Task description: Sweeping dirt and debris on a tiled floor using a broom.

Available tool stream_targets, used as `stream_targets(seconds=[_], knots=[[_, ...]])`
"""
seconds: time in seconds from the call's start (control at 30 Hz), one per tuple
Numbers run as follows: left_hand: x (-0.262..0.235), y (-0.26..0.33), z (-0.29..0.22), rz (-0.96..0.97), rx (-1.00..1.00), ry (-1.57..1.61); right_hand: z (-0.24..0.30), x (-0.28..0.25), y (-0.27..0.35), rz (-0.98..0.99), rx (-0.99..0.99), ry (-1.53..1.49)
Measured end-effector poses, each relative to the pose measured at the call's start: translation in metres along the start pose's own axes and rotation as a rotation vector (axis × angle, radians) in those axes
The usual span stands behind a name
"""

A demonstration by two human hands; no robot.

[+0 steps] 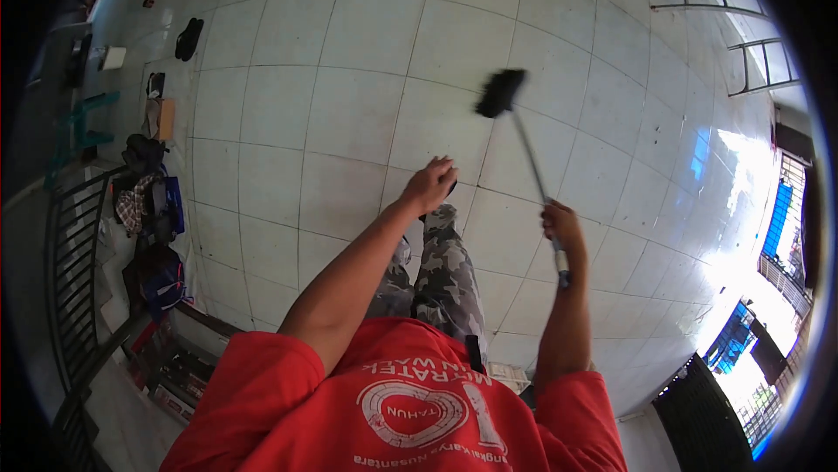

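My right hand [565,226] is closed round the grey handle of a broom [530,151], whose lower grip end passes along my wrist. The broom's black bristle head [501,93] points away from me over the pale floor tiles and looks smeared by motion. My left hand [429,186] hangs in front of my legs, its fingers loosely bent and a little apart, with nothing visible in them. A small dark patch shows beside its fingers, over my foot; I cannot make out what it is.
Bags [157,275] and clothes lie along the left side, next to a black metal railing [74,271]. Dark sandals [188,39] rest on the tiles at the far left. Metal frames [711,7] stand at the far right, and bright barred windows [779,219] line the right side.
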State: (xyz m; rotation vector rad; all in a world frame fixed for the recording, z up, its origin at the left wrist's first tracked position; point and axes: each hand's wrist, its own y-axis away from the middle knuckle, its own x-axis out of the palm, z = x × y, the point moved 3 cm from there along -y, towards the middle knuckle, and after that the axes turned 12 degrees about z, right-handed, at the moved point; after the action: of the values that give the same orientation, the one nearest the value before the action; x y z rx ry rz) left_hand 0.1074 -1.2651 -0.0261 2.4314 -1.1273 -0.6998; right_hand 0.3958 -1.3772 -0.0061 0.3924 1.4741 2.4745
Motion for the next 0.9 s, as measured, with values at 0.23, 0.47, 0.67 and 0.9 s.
stream_targets(seconds=[0.23,0.47,0.67,0.9], knots=[[-0.009,-0.043,-0.079,0.033,0.127,0.082,0.03,-0.067,0.036,-0.388,-0.235,0.658],[-0.041,-0.033,-0.076,-0.036,0.09,0.052,0.019,0.046,0.116,-0.018,-0.066,0.41],[-0.069,-0.041,-0.036,0.007,-0.148,0.116,0.038,0.199,-0.032,0.48,-0.214,0.463],[-0.105,-0.09,-0.048,0.093,-0.001,0.074,0.116,0.094,-0.083,0.43,-0.29,0.613]])
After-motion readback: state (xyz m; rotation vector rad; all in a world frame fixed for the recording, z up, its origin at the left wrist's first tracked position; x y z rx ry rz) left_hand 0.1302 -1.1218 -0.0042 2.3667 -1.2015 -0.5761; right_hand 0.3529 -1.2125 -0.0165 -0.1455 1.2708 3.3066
